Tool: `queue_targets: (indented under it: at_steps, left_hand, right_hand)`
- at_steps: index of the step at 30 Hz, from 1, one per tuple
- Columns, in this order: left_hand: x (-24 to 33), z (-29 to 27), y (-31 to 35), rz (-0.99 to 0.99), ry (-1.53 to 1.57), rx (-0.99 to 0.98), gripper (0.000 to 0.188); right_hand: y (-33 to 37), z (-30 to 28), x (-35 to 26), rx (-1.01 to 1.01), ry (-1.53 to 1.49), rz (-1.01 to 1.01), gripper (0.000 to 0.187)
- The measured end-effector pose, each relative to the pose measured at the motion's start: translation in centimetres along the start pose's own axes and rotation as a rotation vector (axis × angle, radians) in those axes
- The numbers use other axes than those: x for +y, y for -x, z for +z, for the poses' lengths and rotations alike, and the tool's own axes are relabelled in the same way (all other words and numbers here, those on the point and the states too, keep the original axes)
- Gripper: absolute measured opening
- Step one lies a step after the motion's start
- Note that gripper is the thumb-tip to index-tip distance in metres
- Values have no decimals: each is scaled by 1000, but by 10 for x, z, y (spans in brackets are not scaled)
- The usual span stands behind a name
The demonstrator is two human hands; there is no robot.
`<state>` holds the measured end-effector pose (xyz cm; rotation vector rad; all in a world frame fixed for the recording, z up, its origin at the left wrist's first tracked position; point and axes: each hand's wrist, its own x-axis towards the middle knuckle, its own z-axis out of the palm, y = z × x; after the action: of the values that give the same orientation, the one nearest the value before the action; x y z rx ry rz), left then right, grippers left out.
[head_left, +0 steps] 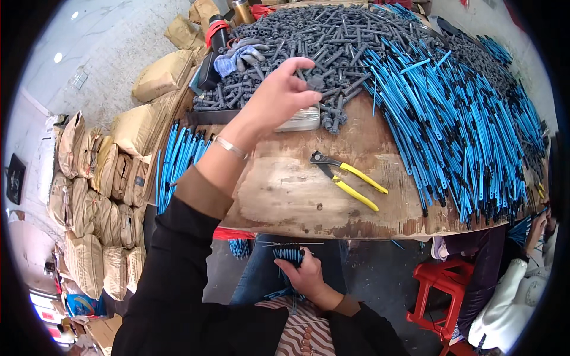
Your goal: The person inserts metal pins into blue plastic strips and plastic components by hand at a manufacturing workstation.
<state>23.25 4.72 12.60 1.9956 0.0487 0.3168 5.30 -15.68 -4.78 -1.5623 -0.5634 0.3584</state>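
Observation:
My left hand [282, 95] reaches over the table to the near edge of a heap of grey plastic bolt-like parts [332, 38]. Its thumb and forefinger are spread apart. A blurred grey piece shows by the fingertips, and I see no grip on it. Down at my lap, my right hand [306, 276] is closed around a bundle of blue plastic strips [289, 255] with dark ends. A thin metal rod or wire [294, 243] lies across the top of that bundle. Yellow-handled pincers [350, 179] lie on the wooden table [273, 202], handles pointing right.
A big pile of blue strips with black ends [445, 130] covers the table's right side. More blue strips [181, 151] lie at left. Work gloves [240, 56] rest by the grey heap. Brown paper sacks [98, 207] are stacked left. A red stool [436, 291] and another person sit at right.

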Motion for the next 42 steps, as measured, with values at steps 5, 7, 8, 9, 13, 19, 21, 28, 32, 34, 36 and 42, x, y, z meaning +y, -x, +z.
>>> queue_targets:
  at_steps: [5, 7, 8, 9, 13, 19, 21, 28, 32, 34, 36, 42]
  left_hand:
    - [-13, -16, 153, -255, 498, 16, 38]
    - [-35, -17, 199, -325, 710, 61, 36]
    - [-49, -15, 219, -346, 792, 76, 36]
    - [-59, -13, 235, -359, 875, 83, 36]
    - [-71, -8, 266, -390, 1019, 59, 35]
    - [-66, -9, 279, -400, 1079, 28, 34]
    - [-69, -13, 277, -427, 1142, -12, 35]
    - [-64, -14, 274, -452, 1060, -11, 34]
    - [-66, -14, 274, -415, 952, 0, 34]
    - [-67, -14, 274, -367, 853, -6, 38]
    - [-66, -13, 277, -330, 825, -13, 43]
    - [-46, 7, 288, -26, 152, 136, 70]
  right_hand:
    - [13, 10, -8, 10, -1, 12, 27]
    - [18, 14, -9, 2, 6, 50, 27]
    - [18, 14, -14, 10, 28, 16, 27]
    - [19, 16, -17, 25, 52, -24, 27]
    - [23, 25, -16, 31, 89, -5, 27]
    - [26, 32, -16, 23, 125, 26, 27]
    - [26, 32, -17, 6, 136, 33, 28]
    - [22, 33, -15, 25, 123, -11, 34]
    - [21, 34, -13, 42, 128, -18, 33]
    - [20, 34, -14, 50, 127, -20, 33]
    - [20, 34, -14, 58, 127, -5, 34]
    - [16, 34, -17, 69, 127, 30, 35]
